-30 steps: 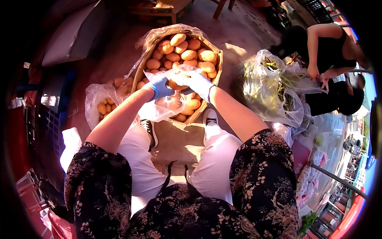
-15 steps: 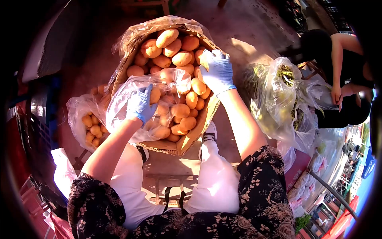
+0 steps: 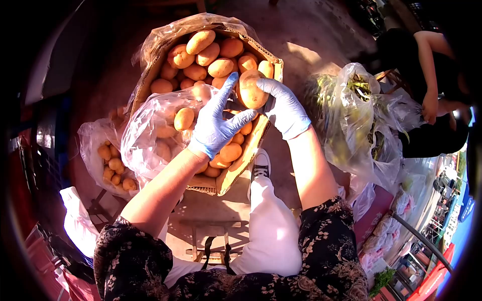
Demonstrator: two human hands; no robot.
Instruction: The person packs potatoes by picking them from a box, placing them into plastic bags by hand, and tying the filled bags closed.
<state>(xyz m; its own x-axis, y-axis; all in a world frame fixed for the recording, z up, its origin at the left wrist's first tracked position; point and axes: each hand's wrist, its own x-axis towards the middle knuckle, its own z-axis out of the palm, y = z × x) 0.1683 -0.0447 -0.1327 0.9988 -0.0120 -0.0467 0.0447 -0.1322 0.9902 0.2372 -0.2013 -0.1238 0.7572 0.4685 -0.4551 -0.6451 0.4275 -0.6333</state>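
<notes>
A large potato (image 3: 252,89) is gripped in my gloved right hand (image 3: 285,108), above the right side of an open cardboard box (image 3: 236,179). My gloved left hand (image 3: 218,123) hovers over the box just left of that potato, thumb and fingers spread, nothing in its grasp. Many potatoes (image 3: 221,67) fill the box. A clear plastic bag (image 3: 143,134) lies over the box's left side, with some potatoes seen through it and a small potato (image 3: 184,119) near my left hand.
Another clear bag of smaller potatoes (image 3: 114,164) stands left of the box. To the right are large plastic bags of green produce (image 3: 351,120), with a seated person's arm (image 3: 428,75) beside them. A low metal-framed stool (image 3: 211,224) is between my legs.
My right hand has come back from the box's far right side, now lifting a potato. My left hand has let go of the plastic bag and moved right, opening beside the potato.
</notes>
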